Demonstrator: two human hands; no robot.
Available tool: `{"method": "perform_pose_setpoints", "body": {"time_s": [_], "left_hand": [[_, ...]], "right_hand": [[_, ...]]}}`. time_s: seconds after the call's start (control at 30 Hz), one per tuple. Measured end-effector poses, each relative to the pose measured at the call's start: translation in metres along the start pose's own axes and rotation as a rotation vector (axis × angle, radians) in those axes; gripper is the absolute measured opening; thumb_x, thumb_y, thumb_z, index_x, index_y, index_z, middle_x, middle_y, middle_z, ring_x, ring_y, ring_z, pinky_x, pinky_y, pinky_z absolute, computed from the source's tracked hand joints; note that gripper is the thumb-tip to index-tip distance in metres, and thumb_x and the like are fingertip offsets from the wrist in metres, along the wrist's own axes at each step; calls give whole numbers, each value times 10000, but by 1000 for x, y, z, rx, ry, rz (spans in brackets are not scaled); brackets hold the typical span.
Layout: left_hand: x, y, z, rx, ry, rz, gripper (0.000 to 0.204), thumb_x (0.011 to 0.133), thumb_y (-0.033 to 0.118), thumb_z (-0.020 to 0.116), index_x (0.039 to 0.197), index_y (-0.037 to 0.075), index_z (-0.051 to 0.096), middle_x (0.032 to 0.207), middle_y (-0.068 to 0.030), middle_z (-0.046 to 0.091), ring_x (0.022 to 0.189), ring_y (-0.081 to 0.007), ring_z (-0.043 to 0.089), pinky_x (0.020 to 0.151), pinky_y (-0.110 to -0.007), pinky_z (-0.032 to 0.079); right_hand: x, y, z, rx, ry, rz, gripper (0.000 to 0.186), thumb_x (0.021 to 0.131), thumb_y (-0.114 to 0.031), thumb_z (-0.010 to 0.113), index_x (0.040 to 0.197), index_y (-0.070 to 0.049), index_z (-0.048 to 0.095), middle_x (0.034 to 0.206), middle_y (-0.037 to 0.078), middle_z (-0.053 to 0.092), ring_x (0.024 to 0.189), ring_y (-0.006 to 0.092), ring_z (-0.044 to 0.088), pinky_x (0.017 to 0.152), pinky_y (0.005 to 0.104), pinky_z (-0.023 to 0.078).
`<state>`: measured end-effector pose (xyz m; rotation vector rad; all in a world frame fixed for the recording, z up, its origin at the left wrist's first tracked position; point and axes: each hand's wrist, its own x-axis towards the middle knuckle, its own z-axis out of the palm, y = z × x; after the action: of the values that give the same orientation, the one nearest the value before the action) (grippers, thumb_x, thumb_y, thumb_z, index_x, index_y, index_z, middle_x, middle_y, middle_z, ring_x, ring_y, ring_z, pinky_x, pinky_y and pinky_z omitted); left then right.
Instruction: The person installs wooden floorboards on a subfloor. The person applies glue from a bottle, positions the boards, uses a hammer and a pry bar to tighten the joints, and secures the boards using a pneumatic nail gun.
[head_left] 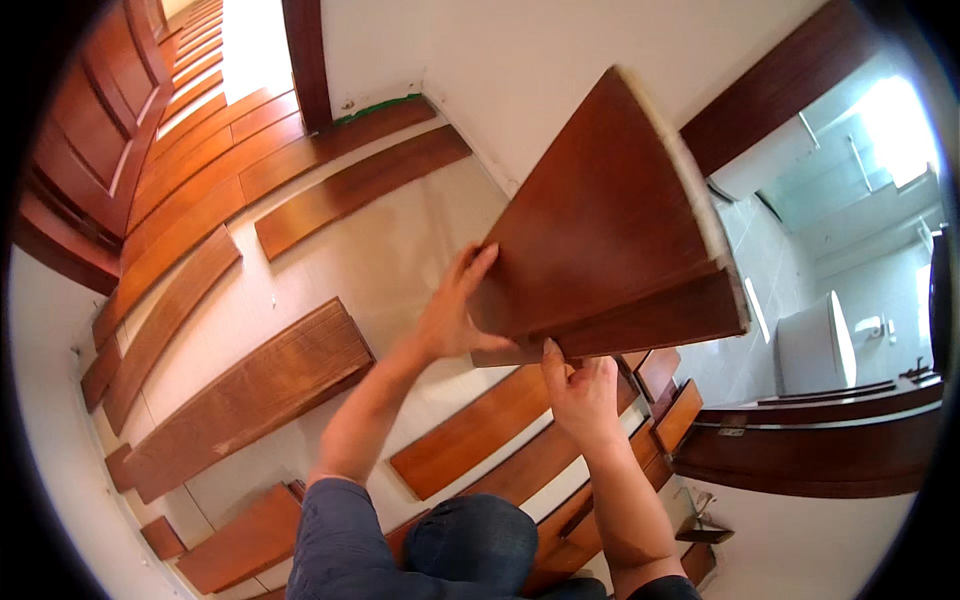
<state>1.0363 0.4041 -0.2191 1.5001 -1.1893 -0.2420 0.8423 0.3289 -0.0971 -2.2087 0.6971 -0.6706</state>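
A long reddish-brown wooden door-frame trim board (610,220) is tilted up in front of me. It has a raised strip along its lower side and a pale, rough edge on its right. My left hand (447,315) grips its lower left corner, fingers on the side edge and thumb near the bottom. Under the lower edge, my right hand (583,395) supports the board, with its thumb pressed on the front and its other fingers curled below. The back of the board is hidden.
Wooden floor planks (365,185) lie on a pale floor, some loose. A thicker trim piece (250,400) rests at lower left. A brown panelled door (105,110) stands at far left. On the right, a doorway opens to a tiled bathroom with a white toilet (815,345).
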Motion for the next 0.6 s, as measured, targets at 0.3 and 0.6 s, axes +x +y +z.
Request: {"method": "perform_pose_setpoints", "body": {"time_s": [0.3,0.6], "left_hand": [[85,-18,-126,481,30,-32,1202,599,262,973,1597,275,304,1579,-262,307,1445,-435,360,1187,-464,370],[72,-127,-129,881,-247,-379,1122,651,377,900,1594,328,293,1523,-283,379,1426,-443,370,1166,-508,374]], "right_hand": [[8,7,-20,38,51,136,198,957,-124,668,1023,63,675,917,179,741,816,323,704,757,403,524],[-2,33,-24,38,141,77,177,957,-116,666,1022,45,699,924,157,744,835,295,697,771,386,522]]}}
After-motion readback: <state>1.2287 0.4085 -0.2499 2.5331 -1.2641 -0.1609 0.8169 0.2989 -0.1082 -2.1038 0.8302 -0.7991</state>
